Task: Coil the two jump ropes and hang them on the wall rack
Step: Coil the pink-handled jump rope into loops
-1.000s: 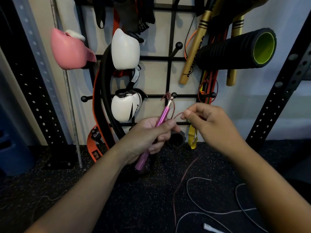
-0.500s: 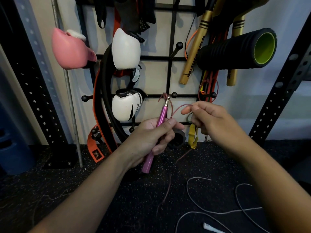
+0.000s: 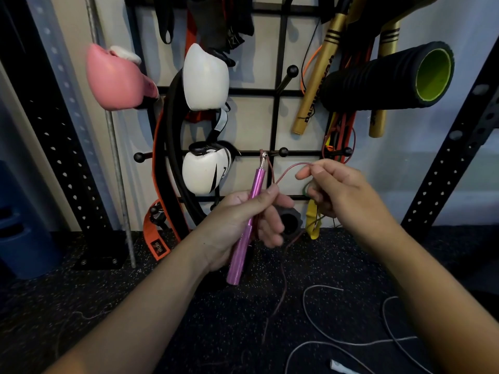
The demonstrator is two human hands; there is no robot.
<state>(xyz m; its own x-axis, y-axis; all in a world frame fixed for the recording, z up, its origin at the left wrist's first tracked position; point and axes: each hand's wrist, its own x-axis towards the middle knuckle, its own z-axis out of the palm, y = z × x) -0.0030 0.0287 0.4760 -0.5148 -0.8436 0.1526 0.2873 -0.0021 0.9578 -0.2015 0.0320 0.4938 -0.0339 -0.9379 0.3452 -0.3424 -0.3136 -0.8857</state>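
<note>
My left hand (image 3: 243, 220) grips the pink jump rope handle (image 3: 247, 225), tilted with its metal tip up near a rack peg (image 3: 283, 151). Its thin dark-red cord (image 3: 286, 171) arcs from the tip to my right hand (image 3: 337, 193), which pinches it between thumb and fingers. The rest of the cord hangs down to the floor (image 3: 282, 282). A second rope, with a white cord (image 3: 318, 330) and a white handle (image 3: 341, 368), lies loose on the floor at the lower right. The black wall rack (image 3: 275, 122) stands right behind my hands.
On the rack hang a pink boxing glove (image 3: 116, 76), two white gloves (image 3: 205, 76), an orange-black belt (image 3: 162, 163), gold sticks (image 3: 316, 82), a black foam roller (image 3: 388, 76) and coloured bands (image 3: 340, 136). Black perforated uprights (image 3: 456, 147) flank it. A blue container (image 3: 24, 233) sits at left.
My right hand has drawn the red cord out to the right, opening a wider loop. My left hand with the pink handle has shifted slightly right and up. More cord has lifted off the floor.
</note>
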